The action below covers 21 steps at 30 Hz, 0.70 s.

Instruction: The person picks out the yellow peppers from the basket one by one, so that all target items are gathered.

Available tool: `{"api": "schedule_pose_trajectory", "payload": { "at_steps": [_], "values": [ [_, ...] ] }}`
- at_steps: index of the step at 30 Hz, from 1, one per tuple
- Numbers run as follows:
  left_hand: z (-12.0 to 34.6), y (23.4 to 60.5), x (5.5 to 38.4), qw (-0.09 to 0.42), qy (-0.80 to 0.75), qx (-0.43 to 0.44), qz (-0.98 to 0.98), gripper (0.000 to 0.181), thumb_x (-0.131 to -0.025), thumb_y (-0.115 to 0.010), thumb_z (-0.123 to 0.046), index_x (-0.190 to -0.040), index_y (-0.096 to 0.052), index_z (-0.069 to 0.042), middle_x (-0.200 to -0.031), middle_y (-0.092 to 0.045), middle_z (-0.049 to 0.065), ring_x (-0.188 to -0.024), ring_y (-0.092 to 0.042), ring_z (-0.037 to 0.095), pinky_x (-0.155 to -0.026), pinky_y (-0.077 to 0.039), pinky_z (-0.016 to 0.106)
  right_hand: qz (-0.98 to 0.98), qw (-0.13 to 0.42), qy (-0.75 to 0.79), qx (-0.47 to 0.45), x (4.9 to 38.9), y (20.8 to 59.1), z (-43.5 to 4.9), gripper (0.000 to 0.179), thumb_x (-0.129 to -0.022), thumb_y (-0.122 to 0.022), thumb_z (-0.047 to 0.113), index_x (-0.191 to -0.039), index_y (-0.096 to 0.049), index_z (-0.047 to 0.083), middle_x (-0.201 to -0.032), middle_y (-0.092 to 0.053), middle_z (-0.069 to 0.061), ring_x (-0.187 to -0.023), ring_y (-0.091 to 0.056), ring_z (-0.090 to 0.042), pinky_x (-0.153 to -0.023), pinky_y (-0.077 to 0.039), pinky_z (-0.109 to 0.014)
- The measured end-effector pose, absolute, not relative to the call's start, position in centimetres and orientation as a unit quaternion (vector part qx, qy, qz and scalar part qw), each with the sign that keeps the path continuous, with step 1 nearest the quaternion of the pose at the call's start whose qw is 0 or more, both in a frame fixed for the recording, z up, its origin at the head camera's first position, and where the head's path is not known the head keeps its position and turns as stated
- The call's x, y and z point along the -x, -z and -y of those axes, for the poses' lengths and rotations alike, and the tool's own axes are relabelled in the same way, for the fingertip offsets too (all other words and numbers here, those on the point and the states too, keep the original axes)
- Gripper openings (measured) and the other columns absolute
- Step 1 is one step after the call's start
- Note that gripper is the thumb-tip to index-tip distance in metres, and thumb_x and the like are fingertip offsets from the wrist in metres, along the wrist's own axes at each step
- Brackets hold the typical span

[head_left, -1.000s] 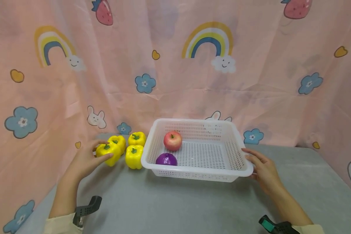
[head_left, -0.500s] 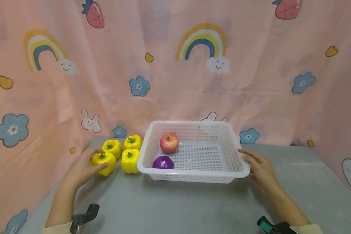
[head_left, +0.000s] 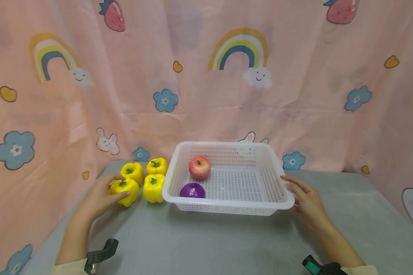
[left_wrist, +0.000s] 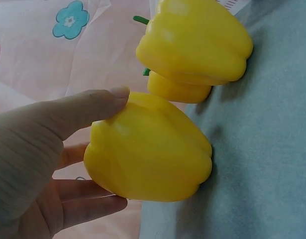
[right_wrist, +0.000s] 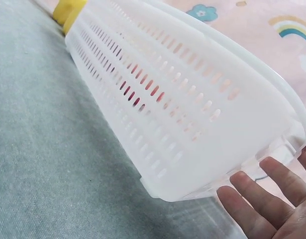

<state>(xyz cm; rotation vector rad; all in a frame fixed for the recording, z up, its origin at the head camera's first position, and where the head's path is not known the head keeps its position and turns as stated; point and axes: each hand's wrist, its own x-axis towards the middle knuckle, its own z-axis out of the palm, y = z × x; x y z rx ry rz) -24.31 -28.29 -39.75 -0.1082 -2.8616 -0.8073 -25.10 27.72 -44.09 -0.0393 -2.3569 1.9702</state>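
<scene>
My left hand (head_left: 97,196) grips a yellow bell pepper (head_left: 128,190), with the thumb on the near side and fingers on the far side. In the left wrist view this pepper (left_wrist: 150,149) stands close over the grey table. Beside it are more yellow bell peppers (head_left: 154,188), grouped left of a white plastic basket (head_left: 227,204). My right hand (head_left: 309,204) holds the basket's right end at the rim. In the right wrist view its fingers (right_wrist: 255,199) reach the end wall under the rim. Inside the basket, toward its left, lie a red apple (head_left: 199,168) and a purple onion (head_left: 192,190).
The grey cloth-covered table (head_left: 199,244) stretches in front of the basket and to its right. Behind it hangs a pink curtain (head_left: 199,122) printed with rainbows, flowers and rabbits. A dark camera mount (head_left: 103,252) is strapped to the left wrist.
The head view has shifted slightly, moving the whole scene a little left and down. Both hands keep their places, on the bell pepper and on the basket's end.
</scene>
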Motion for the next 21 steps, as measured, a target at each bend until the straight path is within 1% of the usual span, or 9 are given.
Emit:
{"api": "schedule_pose_trajectory", "payload": {
  "at_steps": [7,10,12,14,17,19,21],
  "values": [
    [27.7,39.9,25.1,0.074,0.273,0.034,0.958,0.065,-0.089,-0.076,-0.041,-0.135,-0.055,-0.001,-0.141,-0.055,0.026,-0.125,-0.053,0.043,-0.104,-0.046,0.065,0.765,0.044,-0.642,0.003,24.8,43.9,-28.3,0.047,-0.106,-0.05,0.039,-0.148,-0.052,0.018,-0.106,-0.061,0.031,-0.083,-0.074,-0.005,-0.068,-0.062,-0.027],
    [27.7,39.8,25.1,0.068,0.272,0.035,0.959,0.068,-0.089,-0.075,-0.043,-0.138,-0.053,-0.001,-0.144,-0.053,0.027,-0.128,-0.051,0.045,-0.105,-0.045,0.066,0.77,0.041,-0.637,0.001,24.9,43.8,-28.4,0.051,-0.105,-0.051,0.041,-0.149,-0.05,0.016,-0.107,-0.06,0.03,-0.084,-0.073,-0.005,-0.07,-0.063,-0.027],
    [27.8,39.9,24.8,0.062,0.271,0.034,0.96,0.07,-0.089,-0.074,-0.044,-0.139,-0.053,0.0,-0.144,-0.053,0.027,-0.129,-0.051,0.046,-0.105,-0.044,0.066,0.777,0.033,-0.629,0.0,25.1,43.7,-28.3,0.054,-0.105,-0.051,0.043,-0.15,-0.048,0.013,-0.109,-0.059,0.027,-0.085,-0.074,-0.006,-0.071,-0.063,-0.029],
    [27.9,40.0,24.4,0.057,0.27,0.032,0.961,0.071,-0.09,-0.073,-0.044,-0.14,-0.052,0.0,-0.145,-0.052,0.028,-0.13,-0.05,0.047,-0.104,-0.044,0.067,0.784,0.023,-0.62,-0.005,25.2,43.6,-28.3,0.058,-0.104,-0.051,0.044,-0.151,-0.046,0.012,-0.114,-0.06,0.02,-0.086,-0.074,-0.007,-0.074,-0.064,-0.031],
    [28.0,40.1,24.0,0.054,0.272,0.029,0.96,0.07,-0.091,-0.071,-0.045,-0.14,-0.052,0.001,-0.144,-0.053,0.029,-0.131,-0.049,0.049,-0.104,-0.044,0.068,0.808,0.016,-0.589,-0.02,25.3,43.3,-28.1,0.059,-0.105,-0.051,0.044,-0.153,-0.043,0.01,-0.131,-0.061,-0.003,-0.091,-0.073,-0.012,-0.077,-0.064,-0.033],
    [28.0,40.0,23.8,0.053,0.269,0.028,0.961,0.07,-0.092,-0.07,-0.047,-0.14,-0.052,0.001,-0.144,-0.052,0.03,-0.131,-0.049,0.05,-0.103,-0.044,0.069,0.829,0.021,-0.558,-0.035,25.1,43.0,-28.0,0.059,-0.105,-0.051,0.042,-0.153,-0.043,0.009,-0.14,-0.057,-0.018,-0.098,-0.073,-0.021,-0.078,-0.064,-0.037],
    [27.8,39.8,23.7,0.051,0.259,0.029,0.964,0.07,-0.094,-0.068,-0.048,-0.141,-0.051,0.001,-0.145,-0.052,0.03,-0.131,-0.048,0.051,-0.103,-0.043,0.07,0.864,0.035,-0.5,-0.048,24.8,42.6,-28.0,0.06,-0.105,-0.051,0.043,-0.153,-0.042,0.009,-0.146,-0.053,-0.027,-0.105,-0.071,-0.034,-0.079,-0.064,-0.042]
  ]
}}
